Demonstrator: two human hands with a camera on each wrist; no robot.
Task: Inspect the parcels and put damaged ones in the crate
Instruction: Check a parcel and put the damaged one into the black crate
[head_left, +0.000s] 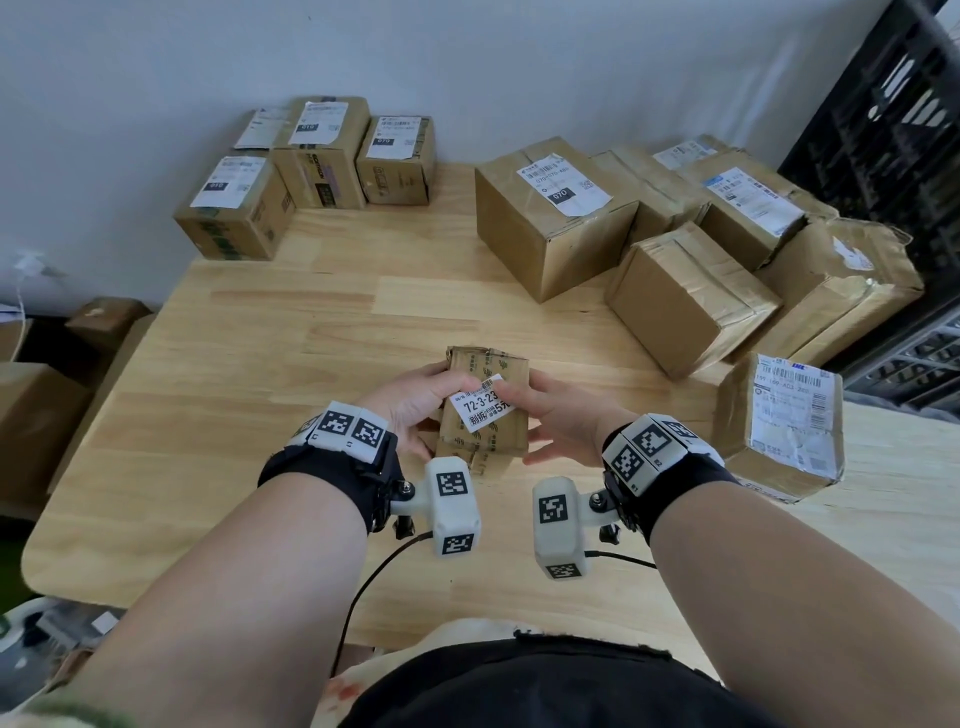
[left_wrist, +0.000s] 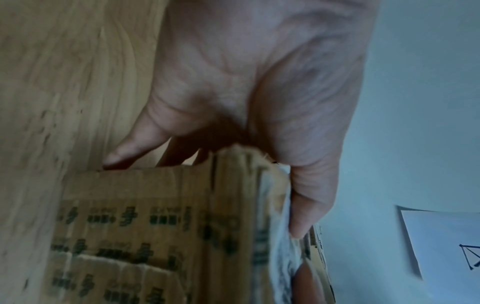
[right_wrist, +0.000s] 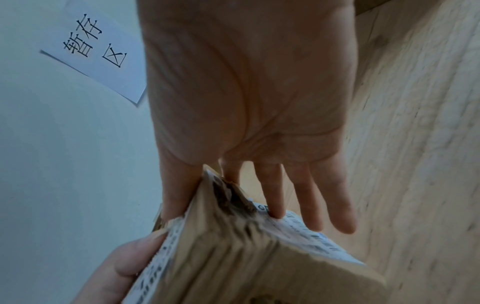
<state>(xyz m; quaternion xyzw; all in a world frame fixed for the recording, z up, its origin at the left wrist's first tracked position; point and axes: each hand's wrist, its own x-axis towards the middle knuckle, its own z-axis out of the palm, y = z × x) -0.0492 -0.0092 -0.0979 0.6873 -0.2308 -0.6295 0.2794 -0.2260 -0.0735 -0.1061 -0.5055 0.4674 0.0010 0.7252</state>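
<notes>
Both hands hold a small, crumpled brown parcel (head_left: 485, 410) with green print and a white label reading 72-3-23, just above the wooden table (head_left: 291, 332). My left hand (head_left: 415, 402) grips its left side, thumb on top, fingers beneath; the left wrist view shows the same parcel (left_wrist: 155, 226) under that hand (left_wrist: 259, 102). My right hand (head_left: 556, 415) pinches the right side, thumb on the label. In the right wrist view the parcel's (right_wrist: 246, 257) near corner is torn and dented under my right hand (right_wrist: 246, 102). A black crate (head_left: 893, 119) stands at the far right.
Several taped cardboard parcels (head_left: 550, 213) crowd the table's right half, one with a white label (head_left: 784, 421) near the right edge. Several smaller boxes (head_left: 317, 150) sit at the back left by the wall. A paper sign (right_wrist: 98, 47) hangs on the wall.
</notes>
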